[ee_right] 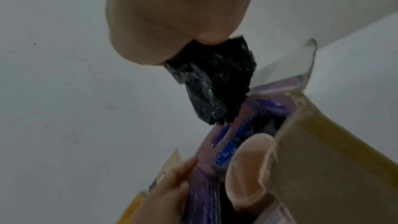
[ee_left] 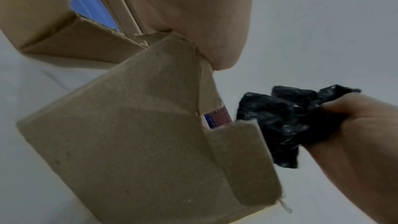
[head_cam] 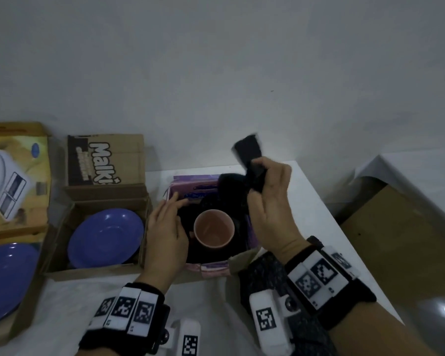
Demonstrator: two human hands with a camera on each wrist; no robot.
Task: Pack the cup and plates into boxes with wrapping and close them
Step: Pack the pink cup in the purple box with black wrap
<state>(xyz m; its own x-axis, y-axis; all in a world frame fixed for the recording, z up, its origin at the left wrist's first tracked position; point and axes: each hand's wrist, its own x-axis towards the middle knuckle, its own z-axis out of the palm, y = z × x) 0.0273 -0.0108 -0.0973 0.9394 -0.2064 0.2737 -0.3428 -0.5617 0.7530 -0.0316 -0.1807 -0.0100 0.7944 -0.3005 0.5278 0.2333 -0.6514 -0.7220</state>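
Note:
A pink cup [head_cam: 213, 228] stands upright in a purple box [head_cam: 190, 181], bedded on black plastic wrapping [head_cam: 231, 183]. My right hand [head_cam: 270, 199] grips a bunched end of that wrapping [ee_left: 286, 122] and holds it up above the box's right side. My left hand [head_cam: 165, 227] hovers over the box's left edge with fingers relaxed and spread, beside the cup. In the right wrist view the wrapping [ee_right: 215, 83] hangs from my fist above the cup [ee_right: 249, 173]. A blue plate [head_cam: 106, 237] lies in an open cardboard box [head_cam: 93, 272] to the left. A second blue plate [head_cam: 5, 278] lies in another box at far left.
A scale carton [head_cam: 13, 176] lies at the back left. A brown "Malki" flap [head_cam: 106, 160] stands up behind the plate box. The white table [head_cam: 316, 209] ends on the right, with brown cardboard [head_cam: 396, 235] on the floor beyond. A wall rises close behind.

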